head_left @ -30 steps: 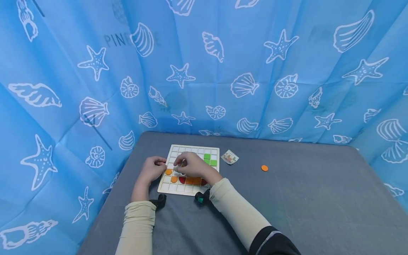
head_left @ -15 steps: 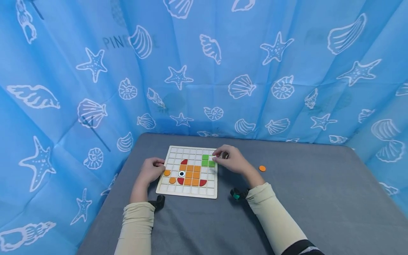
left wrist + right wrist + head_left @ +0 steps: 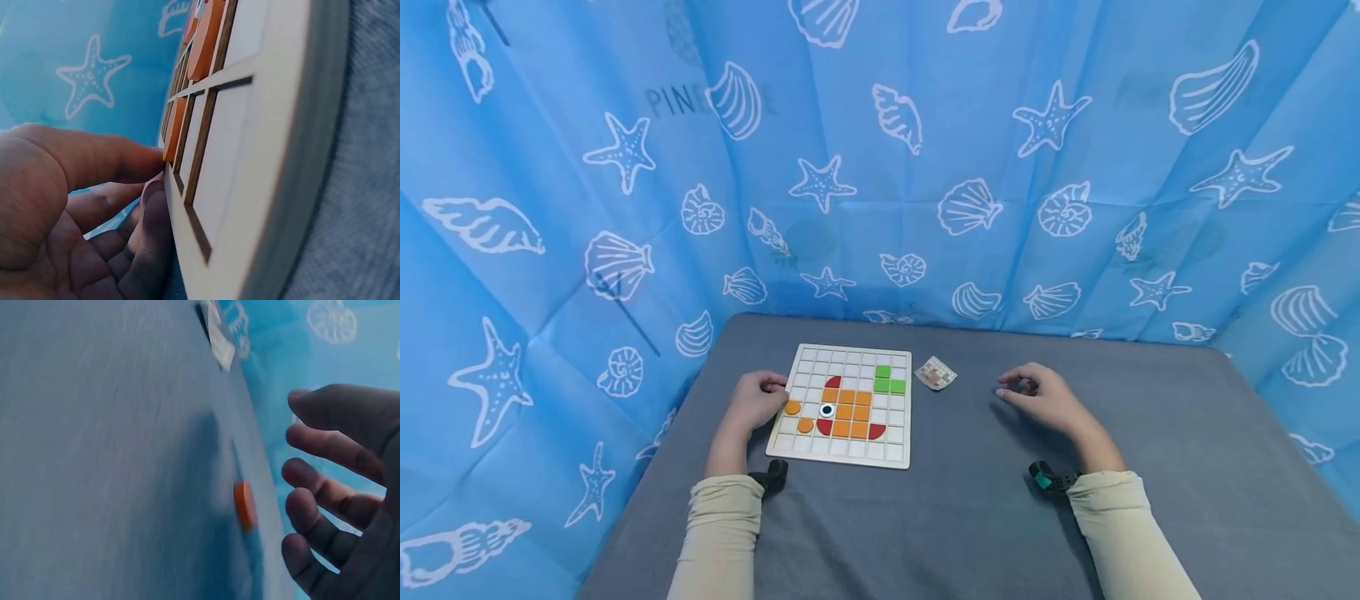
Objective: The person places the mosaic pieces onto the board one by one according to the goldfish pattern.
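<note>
My left hand [image 3: 758,402] holds the left edge of a white grid board [image 3: 817,367]. In the left wrist view its thumb reaches the rim beside an orange disc [image 3: 175,131], with fingers against the board's side. Orange squares [image 3: 845,412], red quarter-round pieces [image 3: 877,431], a white eye piece [image 3: 827,410] and green squares [image 3: 883,372] sit in the grid. A second orange disc [image 3: 806,425] lies nearby on it. Over the table to the right, my right hand [image 3: 1047,400] holds nothing, its fingers loosely bent. Near them in the right wrist view lies a loose orange disc [image 3: 245,505].
A small patterned card [image 3: 936,373] lies right of the board, its corner lifted. Grey cloth covers the table [image 3: 955,500]. Behind it hangs a blue curtain [image 3: 850,233] with shell and starfish prints.
My right hand has moved right, from over the board, past the card, to the loose orange disc, which it hides in the head view. My left hand stays at the board's edge.
</note>
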{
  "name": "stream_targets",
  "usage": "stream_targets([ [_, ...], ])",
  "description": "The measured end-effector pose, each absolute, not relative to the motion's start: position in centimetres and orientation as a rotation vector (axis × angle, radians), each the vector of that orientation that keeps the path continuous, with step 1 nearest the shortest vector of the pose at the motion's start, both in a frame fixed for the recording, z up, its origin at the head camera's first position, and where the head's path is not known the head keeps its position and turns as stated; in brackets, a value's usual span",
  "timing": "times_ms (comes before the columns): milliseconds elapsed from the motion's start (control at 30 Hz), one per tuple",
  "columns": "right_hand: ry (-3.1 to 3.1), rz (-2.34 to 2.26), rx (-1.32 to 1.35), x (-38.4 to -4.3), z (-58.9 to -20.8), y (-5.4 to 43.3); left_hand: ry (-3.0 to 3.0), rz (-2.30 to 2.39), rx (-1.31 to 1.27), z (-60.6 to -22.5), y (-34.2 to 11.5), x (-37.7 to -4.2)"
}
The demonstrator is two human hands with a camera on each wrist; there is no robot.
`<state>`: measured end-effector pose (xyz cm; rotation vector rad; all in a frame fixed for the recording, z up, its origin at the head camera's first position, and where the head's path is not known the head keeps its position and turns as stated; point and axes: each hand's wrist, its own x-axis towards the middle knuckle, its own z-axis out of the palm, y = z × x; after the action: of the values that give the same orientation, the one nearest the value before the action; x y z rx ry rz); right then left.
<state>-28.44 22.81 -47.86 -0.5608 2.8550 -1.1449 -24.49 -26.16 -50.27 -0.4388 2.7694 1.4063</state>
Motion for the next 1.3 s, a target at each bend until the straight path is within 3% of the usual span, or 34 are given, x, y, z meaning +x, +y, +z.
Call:
stream_targets([
  [1300, 2.779, -1.115, -0.483, -28.4, -49.8, 25.4, 2.777, 1.392, -0.450, -50.4, -26.2, -24.5],
])
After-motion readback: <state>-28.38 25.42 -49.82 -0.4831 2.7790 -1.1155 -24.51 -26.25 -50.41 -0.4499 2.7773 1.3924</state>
